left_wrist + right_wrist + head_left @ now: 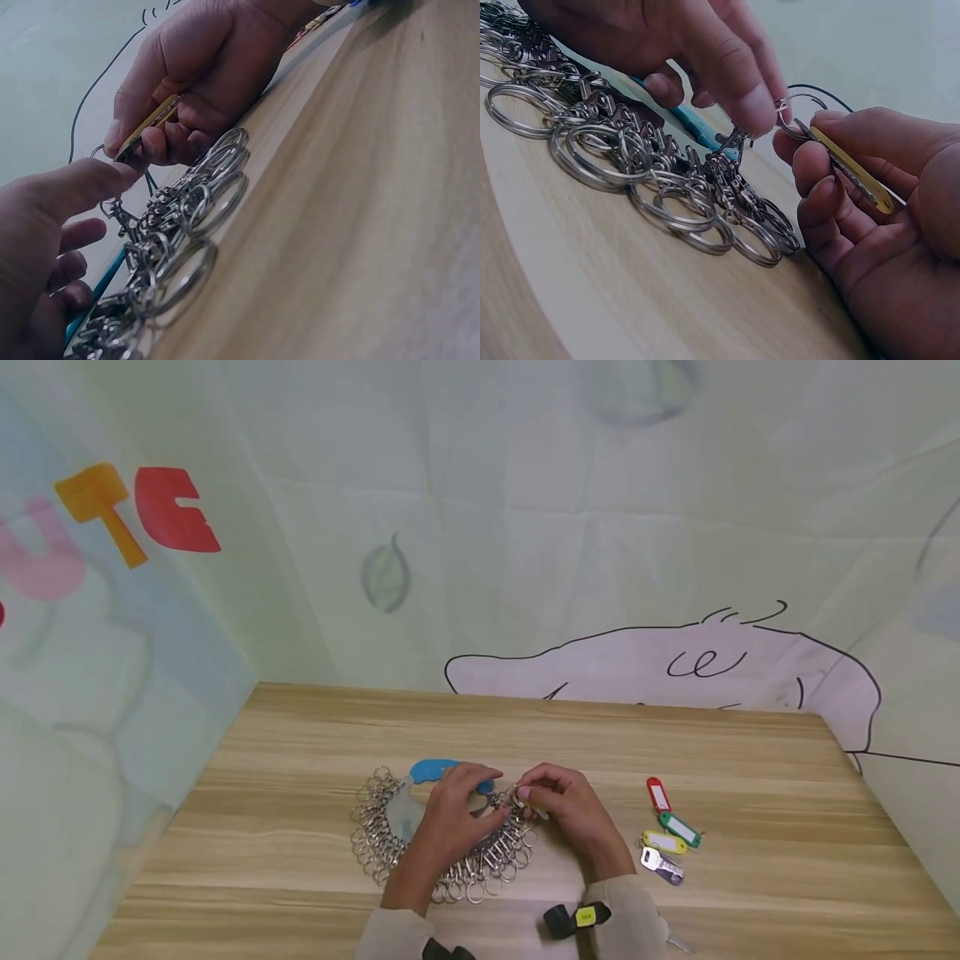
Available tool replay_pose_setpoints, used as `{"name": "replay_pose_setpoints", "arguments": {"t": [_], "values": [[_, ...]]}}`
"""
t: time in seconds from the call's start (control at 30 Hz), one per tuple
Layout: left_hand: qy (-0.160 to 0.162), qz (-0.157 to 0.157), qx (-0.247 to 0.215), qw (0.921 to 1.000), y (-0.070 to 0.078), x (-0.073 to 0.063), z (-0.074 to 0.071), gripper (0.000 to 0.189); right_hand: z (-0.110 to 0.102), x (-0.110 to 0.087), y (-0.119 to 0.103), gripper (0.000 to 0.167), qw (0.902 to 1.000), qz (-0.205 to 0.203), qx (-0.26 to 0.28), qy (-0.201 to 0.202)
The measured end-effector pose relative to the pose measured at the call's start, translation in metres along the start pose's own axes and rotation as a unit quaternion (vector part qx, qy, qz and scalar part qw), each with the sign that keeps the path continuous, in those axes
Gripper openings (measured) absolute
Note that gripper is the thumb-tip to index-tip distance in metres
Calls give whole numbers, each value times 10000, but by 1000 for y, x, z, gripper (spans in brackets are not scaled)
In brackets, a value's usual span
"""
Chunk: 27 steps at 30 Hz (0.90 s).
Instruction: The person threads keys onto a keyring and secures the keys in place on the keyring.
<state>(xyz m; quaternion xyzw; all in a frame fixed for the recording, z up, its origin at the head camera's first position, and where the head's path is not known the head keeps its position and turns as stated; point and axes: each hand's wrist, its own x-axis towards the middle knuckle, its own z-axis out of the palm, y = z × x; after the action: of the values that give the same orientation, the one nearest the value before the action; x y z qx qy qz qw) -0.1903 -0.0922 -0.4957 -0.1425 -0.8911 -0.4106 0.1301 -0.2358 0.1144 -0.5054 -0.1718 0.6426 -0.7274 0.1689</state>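
Note:
My right hand [566, 806] pinches a flat key [847, 169] with a yellow strip along it between thumb and fingers. The key's tip meets a split ring [808, 97]; whether it is threaded on cannot be told. My left hand [453, 818] reaches over a curved metal key holder with a blue handle [435, 768]. Its thumb and forefinger stand apart in the head view, their tips beside the split ring; contact is unclear. Many clasps with split rings [476, 889] hang round the holder's edge and lie on the table.
Right of my hands lie a red key tag [657, 795], a green tag [680, 829] and a yellow tag [664, 842] by several keys [662, 865]. A lone key [678, 943] is near my right sleeve. Printed cloth walls [525, 568] border the wooden table [337, 718].

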Motion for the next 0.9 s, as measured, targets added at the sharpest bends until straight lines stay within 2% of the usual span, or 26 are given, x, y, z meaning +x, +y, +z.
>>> {"name": "replay_pose_setpoints", "arguments": {"t": [0.17, 0.4, 0.7, 0.9], "values": [[-76, 19, -133, 9999, 0, 0, 0, 41, 1, 0, 0, 12, 10000, -12, 20, -16], [24, 96, -199, 9998, -1, 0, 2, 28, 1, 0, 0, 12, 10000, 4, 62, 19], [-16, -23, -144, 9999, 1, 0, 2, 24, 0, -2, 0, 12, 10000, -38, 34, -16], [51, 56, -185, 9998, 1, 0, 2, 24, 1, -1, -2, 14, 9999, -23, -145, -39]]}}
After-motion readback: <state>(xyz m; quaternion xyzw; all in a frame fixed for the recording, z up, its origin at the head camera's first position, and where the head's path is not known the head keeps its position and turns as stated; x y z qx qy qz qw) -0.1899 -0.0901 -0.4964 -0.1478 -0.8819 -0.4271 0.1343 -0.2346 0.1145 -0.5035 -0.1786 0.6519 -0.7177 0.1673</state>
